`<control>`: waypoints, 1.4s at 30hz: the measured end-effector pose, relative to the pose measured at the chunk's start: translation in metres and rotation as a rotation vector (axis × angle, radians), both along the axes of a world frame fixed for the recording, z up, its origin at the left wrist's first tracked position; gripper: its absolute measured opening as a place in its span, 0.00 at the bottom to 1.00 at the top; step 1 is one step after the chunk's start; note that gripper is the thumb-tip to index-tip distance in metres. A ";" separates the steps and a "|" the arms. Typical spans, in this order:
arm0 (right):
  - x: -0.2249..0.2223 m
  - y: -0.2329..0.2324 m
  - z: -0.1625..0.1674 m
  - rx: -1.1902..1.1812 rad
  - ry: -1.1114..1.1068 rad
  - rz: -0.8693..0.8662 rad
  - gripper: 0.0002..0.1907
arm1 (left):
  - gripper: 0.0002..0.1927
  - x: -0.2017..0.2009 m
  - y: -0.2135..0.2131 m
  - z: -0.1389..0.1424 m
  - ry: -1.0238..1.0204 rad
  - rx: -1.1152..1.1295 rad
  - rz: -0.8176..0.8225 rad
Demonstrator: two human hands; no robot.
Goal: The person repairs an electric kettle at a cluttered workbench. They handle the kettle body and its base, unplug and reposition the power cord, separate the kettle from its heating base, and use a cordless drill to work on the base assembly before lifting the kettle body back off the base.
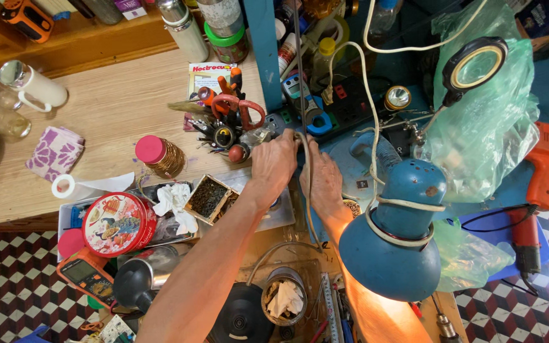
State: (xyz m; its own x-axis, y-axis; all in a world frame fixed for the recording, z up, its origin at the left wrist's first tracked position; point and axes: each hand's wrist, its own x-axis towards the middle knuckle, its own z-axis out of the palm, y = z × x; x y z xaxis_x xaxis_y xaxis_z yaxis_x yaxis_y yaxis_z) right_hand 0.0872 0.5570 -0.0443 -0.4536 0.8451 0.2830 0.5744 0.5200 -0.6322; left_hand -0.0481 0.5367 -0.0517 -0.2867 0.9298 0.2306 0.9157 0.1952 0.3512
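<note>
Pale grey cable (pixel 306 190) is held at the middle of the cluttered bench, where it runs down from the hands toward the near edge. The left hand (pixel 274 162) is closed over the cable's upper end, fingers curled around it, while the right hand (pixel 323 181) lies just beside it with its fingers against the same cable; whether that hand is actually clenched on it cannot be told. Just left of the left hand a small square cardboard box (pixel 209 198) of dark bits is set, touching a crumpled white tissue (pixel 174 201). Further left a round red tin (pixel 115 223) with a painted picture lid is seen, and below it an orange multimeter (pixel 87 274). Behind the tin a spool of copper wire with a pink cap (pixel 158 155) stands on the wooden tabletop (pixel 109 108), near a purple-and-white patterned cloth (pixel 55 152). A small card with a red-lettered header on white and yellow (pixel 206 75) is propped behind a holder of pliers and cutters (pixel 227 117). To the right a blue desk lamp (pixel 401 235) is lit over the right forearm, wrapped by a white cord, and a green plastic bag (pixel 490 127) and an orange heat gun (pixel 544 168) lie beyond it.
</note>
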 end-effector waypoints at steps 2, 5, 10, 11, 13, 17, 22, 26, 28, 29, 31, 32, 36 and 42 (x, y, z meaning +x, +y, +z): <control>0.001 0.001 0.000 -0.065 -0.032 0.028 0.26 | 0.10 0.000 -0.003 0.008 -0.029 -0.022 0.037; 0.001 0.003 0.000 -0.128 -0.122 -0.009 0.27 | 0.12 0.003 -0.017 0.030 -0.204 0.133 0.104; -0.001 0.003 -0.005 -0.132 -0.137 -0.016 0.31 | 0.16 0.011 -0.047 0.085 -0.382 0.340 0.042; 0.000 0.004 -0.007 -0.119 -0.124 0.000 0.32 | 0.16 0.018 -0.059 0.095 -0.437 0.432 0.027; 0.001 0.008 -0.009 -0.121 -0.112 0.018 0.32 | 0.18 0.032 -0.096 0.114 -0.590 0.499 0.020; 0.004 0.006 -0.009 -0.061 0.054 0.073 0.29 | 0.23 0.060 -0.183 0.138 -0.606 0.563 0.044; 0.042 -0.069 0.018 -0.098 0.222 0.075 0.25 | 0.26 0.068 -0.262 0.134 -0.275 0.638 0.011; 0.089 -0.187 0.062 -0.743 0.664 -0.068 0.21 | 0.25 0.082 -0.302 0.112 -0.322 0.602 -0.107; 0.112 -0.236 0.084 -1.063 0.869 -0.034 0.24 | 0.24 0.099 -0.318 0.100 -0.306 0.566 -0.162; 0.120 -0.260 0.095 -1.160 0.913 -0.039 0.24 | 0.24 0.109 -0.324 0.096 -0.298 0.553 -0.192; 0.135 -0.288 0.110 -1.199 0.951 -0.043 0.25 | 0.24 0.131 -0.335 0.092 -0.351 0.549 -0.224; 0.141 -0.296 0.114 -1.144 0.939 -0.036 0.25 | 0.25 0.141 -0.339 0.092 -0.375 0.550 -0.240; 0.173 -0.309 0.119 -1.176 1.016 -0.068 0.27 | 0.27 0.167 -0.359 0.103 -0.461 0.438 -0.362; 0.203 -0.332 0.113 -1.147 0.973 -0.091 0.24 | 0.22 0.176 -0.372 0.122 -0.929 0.258 -0.188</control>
State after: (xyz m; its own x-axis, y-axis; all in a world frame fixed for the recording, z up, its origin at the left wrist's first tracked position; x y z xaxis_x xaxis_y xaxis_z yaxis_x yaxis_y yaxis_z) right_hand 0.2902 0.2245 0.0689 -0.4182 0.8245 -0.3811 -0.2942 -0.5199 -0.8020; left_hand 0.1274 0.1644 0.0699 -0.3097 0.9315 0.1907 0.2616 -0.1094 0.9590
